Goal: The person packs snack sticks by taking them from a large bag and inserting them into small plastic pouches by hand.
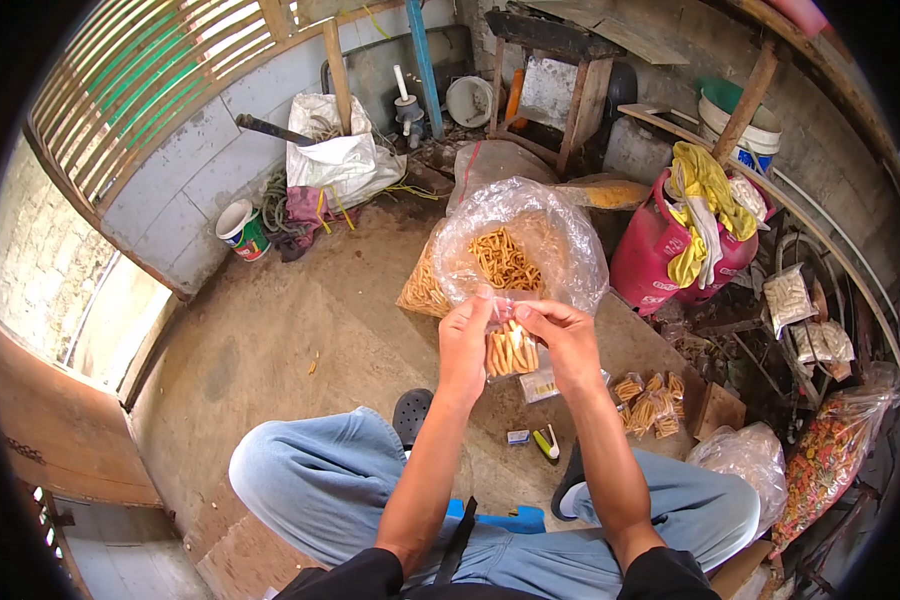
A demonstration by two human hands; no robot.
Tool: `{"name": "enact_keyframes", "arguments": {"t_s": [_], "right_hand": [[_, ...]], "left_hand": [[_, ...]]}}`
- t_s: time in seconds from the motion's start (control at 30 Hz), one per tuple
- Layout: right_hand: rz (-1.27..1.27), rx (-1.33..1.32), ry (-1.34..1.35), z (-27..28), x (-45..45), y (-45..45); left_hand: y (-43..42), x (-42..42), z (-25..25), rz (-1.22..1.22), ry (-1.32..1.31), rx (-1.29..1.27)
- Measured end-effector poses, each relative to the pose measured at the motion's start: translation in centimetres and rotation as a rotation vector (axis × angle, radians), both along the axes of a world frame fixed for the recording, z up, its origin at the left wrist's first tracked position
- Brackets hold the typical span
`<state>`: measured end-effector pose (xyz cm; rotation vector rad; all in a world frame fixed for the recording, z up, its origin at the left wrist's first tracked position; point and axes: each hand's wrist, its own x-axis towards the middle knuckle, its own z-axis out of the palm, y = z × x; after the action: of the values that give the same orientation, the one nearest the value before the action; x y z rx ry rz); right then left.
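Packet (512, 354) of clear plastic, partly filled with pale golden sticks, hangs upright just below the centre of the frame, between two bare hands. The left hand (462, 345) pinches its reddish-marked top at the left, thumb against fingers, and the right hand (570, 345) pinches the same top at the right, its fingers curled inward. Just beyond them stands a large clear bag (578, 235), its mouth spread wide around a heap of darker golden sticks (505, 258). Beneath the right wrist, on the floor (260, 340), lies a flat clear pouch (542, 388); lower down, near the centre, a small blue-and-white box (518, 437) sits just beside a green stapler (547, 444). Right of the right forearm is a pile of filled packets (653, 403). Denim-covered knees (320, 475) spread across the lower frame. At the lower right, a crumpled clear bag (745, 458) stands beside a tall bag of multicoloured pieces (832, 455). Yellow cloth (708, 195) drapes over a red barrel (650, 250) at the upper right, while a white sack (340, 165) and a small bucket (243, 230) stand at the upper left
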<state>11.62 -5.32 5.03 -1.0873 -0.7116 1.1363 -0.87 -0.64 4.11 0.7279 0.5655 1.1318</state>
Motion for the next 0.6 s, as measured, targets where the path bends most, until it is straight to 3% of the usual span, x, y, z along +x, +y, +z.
{"name": "enact_keyframes", "arguments": {"t_s": [0.17, 0.43, 0.6], "right_hand": [[-0.007, -0.042, 0.031, 0.0, 0.4, 0.0], [-0.029, 0.021, -0.062, -0.5, 0.1, 0.3], [-0.133, 0.074, -0.151, -0.5, -0.2, 0.4]], "left_hand": [[0.6, -0.6, 0.0, -0.144, 0.12, 0.08], [0.0, 0.4, -0.2, 0.161, 0.332, 0.254], [-0.3, 0.6, 0.0, 0.17, 0.242, 0.124]]}}
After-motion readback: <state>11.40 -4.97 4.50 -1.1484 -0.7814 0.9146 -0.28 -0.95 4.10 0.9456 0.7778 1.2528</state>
